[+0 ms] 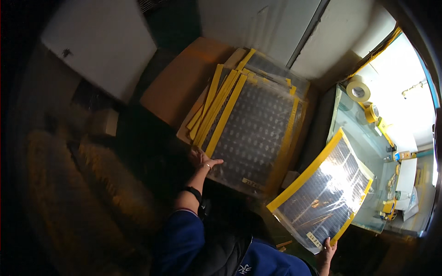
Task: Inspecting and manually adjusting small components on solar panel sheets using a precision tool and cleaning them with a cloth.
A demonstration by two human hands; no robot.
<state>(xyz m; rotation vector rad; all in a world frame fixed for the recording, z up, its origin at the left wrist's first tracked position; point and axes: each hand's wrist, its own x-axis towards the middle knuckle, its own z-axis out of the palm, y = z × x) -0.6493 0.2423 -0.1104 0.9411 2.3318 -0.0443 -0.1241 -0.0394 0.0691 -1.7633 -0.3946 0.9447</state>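
A stack of dark, clear-coated film sheets (258,124) edged with yellow tape lies in front of me, its layers fanned unevenly at the left. My left hand (206,161) is at the near left corner of this stack, thumb across the top sheet and fingers wrapped at its taped edge, partly hidden. On the right, my right hand (328,249) pinches the lower corner of another film sheet (317,193). That one is tilted and slightly bowed, with yellow tape along two sides, a small pale label near the hand and strong glare on its surface.
Brown cardboard (184,78) lies under and behind the stack. A glass-topped table (350,117) at the right carries a pale tape roll (358,91), a yellow tape roll (371,112) and small items. A white panel (101,46) stands at the far left.
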